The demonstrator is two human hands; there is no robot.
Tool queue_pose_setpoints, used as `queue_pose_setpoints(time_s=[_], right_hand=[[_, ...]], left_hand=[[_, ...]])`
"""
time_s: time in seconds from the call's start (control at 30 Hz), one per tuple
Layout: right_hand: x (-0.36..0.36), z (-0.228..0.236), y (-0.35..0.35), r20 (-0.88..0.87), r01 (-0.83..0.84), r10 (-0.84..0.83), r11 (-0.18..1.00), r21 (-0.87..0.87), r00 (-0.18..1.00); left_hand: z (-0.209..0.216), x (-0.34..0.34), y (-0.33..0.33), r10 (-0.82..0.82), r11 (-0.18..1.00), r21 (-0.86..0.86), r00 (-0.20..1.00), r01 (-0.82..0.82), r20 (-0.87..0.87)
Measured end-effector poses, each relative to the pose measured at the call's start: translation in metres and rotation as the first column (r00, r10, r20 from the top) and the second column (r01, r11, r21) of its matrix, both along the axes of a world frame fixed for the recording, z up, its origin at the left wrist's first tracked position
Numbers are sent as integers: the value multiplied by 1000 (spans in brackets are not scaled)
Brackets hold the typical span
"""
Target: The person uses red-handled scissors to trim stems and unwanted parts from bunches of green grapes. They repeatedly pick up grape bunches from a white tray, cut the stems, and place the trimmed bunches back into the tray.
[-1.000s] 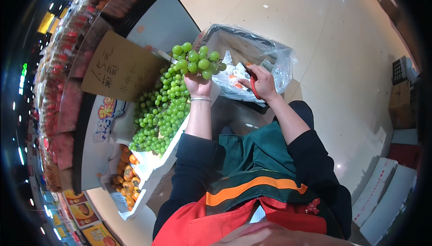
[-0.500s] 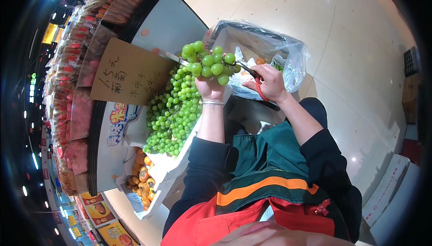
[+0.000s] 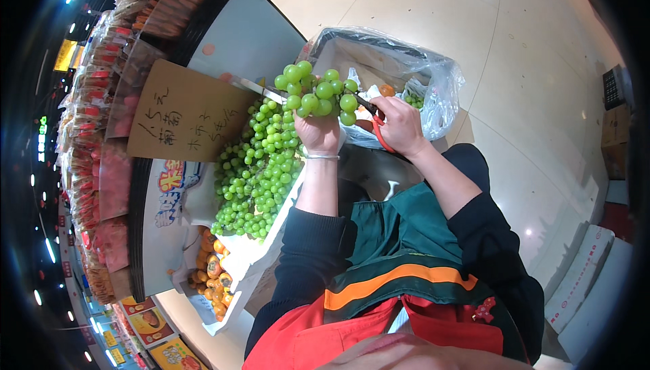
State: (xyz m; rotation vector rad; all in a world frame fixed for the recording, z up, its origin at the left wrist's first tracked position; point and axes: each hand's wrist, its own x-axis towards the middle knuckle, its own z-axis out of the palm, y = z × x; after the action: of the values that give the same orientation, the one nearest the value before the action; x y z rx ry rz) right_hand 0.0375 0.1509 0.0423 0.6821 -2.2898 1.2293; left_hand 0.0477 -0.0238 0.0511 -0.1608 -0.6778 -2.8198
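My left hand (image 3: 316,134) is closed around the underside of a small bunch of green grapes (image 3: 323,90), a bracelet on its wrist. In my right hand (image 3: 403,127) is a pair of scissors with red handles (image 3: 380,137). Their dark blades reach the right side of the held bunch, and the tips are hidden behind the grapes. Below and left of my left hand, a large heap of green grapes (image 3: 254,180) fills a white foam box (image 3: 281,234).
Behind my hands stands a bin lined with a clear plastic bag (image 3: 443,82), scraps inside. A handwritten cardboard sign (image 3: 183,109) leans over the heaped grapes. Orange persimmons (image 3: 215,270) sit in a box at lower left. Packaged goods (image 3: 101,133) line the left; white boxes (image 3: 581,275) stand right.
The held bunch has turned slightly in my left hand. My right hand and the scissors have shifted a little to the left, nearer the bunch. The view has tilted slightly.
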Motion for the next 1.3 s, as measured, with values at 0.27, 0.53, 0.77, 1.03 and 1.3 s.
queue_pose_setpoints(time_s=[0.27,0.53,0.77,1.03,1.3], right_hand=[[-3,-4,-5,58,-25,23,999,43,998],[0,0,-2,106,-85,76,993,82,991],[-1,-3,-3,134,-89,82,995,48,987],[-1,-15,-9,275,-157,184,981,-117,944],[0,-20,-15,275,-170,259,936,-308,926]], left_hand=[[-6,1,-1,199,979,-53,978,-196,69],[-7,2,-10,290,956,-59,957,-287,32],[-9,2,-5,300,945,-116,952,-305,-53],[-8,0,-2,274,952,-121,959,-280,-66],[-5,2,-6,217,975,-49,976,-219,-29]])
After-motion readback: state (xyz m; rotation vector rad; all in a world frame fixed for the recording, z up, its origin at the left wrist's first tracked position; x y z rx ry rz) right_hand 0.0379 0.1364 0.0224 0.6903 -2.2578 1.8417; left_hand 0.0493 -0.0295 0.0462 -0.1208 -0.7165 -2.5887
